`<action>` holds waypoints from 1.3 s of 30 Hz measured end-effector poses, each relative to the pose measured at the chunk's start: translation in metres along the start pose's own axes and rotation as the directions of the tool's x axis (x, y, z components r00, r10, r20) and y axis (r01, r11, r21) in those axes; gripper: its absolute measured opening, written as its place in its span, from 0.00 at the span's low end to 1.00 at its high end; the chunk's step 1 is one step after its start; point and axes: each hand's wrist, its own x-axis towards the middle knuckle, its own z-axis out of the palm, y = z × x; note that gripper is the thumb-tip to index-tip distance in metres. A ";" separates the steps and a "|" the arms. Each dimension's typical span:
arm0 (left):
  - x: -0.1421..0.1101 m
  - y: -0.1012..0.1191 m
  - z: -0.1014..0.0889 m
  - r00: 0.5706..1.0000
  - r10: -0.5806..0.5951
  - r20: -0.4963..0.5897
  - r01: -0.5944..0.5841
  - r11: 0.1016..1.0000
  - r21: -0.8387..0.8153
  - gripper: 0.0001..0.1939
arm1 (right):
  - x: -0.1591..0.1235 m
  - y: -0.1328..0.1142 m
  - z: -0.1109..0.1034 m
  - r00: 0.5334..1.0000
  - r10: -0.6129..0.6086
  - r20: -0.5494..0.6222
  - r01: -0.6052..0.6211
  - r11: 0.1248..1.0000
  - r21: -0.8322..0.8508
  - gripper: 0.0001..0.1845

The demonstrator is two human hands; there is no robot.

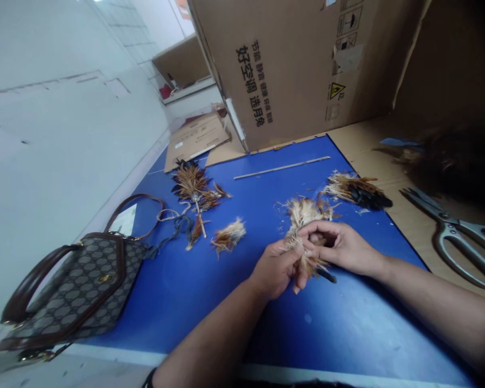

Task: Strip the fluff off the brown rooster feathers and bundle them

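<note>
Over the blue tabletop, my left hand (277, 269) is closed around a bunch of brown and cream feathers (312, 265). My right hand (343, 248) pinches at the same bunch, its fingertips meeting the left thumb. Just behind the hands lies a heap of pale feathers (303, 211). To the left rests a small feather bundle (229, 236), and beyond it a brown feather duster head on a thin stick (192, 183). A feather bundle with dark tips (359, 191) lies to the right.
Large scissors (455, 229) lie on cardboard at the right. A patterned handbag (92, 275) stands at the left. A thin stick (282, 168) lies at the back, before a big cardboard box (299, 70). Grey cord (177, 223) lies near the duster.
</note>
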 end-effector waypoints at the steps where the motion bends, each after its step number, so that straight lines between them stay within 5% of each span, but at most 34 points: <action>1: 0.000 0.001 0.001 1.000 0.004 -0.021 -0.004 1.000 0.023 0.25 | 0.000 0.000 0.000 0.999 -0.028 -0.021 0.028 0.999 -0.020 0.27; 8: 0.001 0.001 0.003 0.979 0.073 -0.188 -0.055 0.993 0.102 0.27 | -0.001 0.000 0.002 0.978 -0.188 -0.086 0.174 0.974 -0.142 0.21; 12: -0.001 0.002 0.003 0.980 0.079 -0.181 -0.049 0.985 0.167 0.25 | -0.001 0.001 0.002 0.958 -0.261 -0.116 0.240 0.957 -0.164 0.17; 18: -0.005 0.007 0.006 0.976 0.112 -0.185 -0.054 0.954 0.296 0.23 | 0.001 0.005 0.001 0.964 -0.235 -0.123 0.207 0.956 -0.208 0.15; 25: -0.006 0.012 0.010 0.988 -0.001 -0.154 0.035 0.976 0.215 0.25 | -0.002 0.004 0.000 0.971 -0.217 -0.100 0.189 0.954 -0.235 0.23; 31: -0.004 0.010 0.005 0.990 -0.066 -0.125 0.089 0.979 0.184 0.27 | 0.000 0.005 -0.004 0.877 -0.479 0.019 0.446 0.801 -0.399 0.20; 39: -0.003 0.007 -0.001 0.995 -0.054 -0.079 0.067 0.983 0.170 0.28 | -0.001 0.004 -0.005 0.828 -0.553 0.094 0.523 0.700 -0.487 0.31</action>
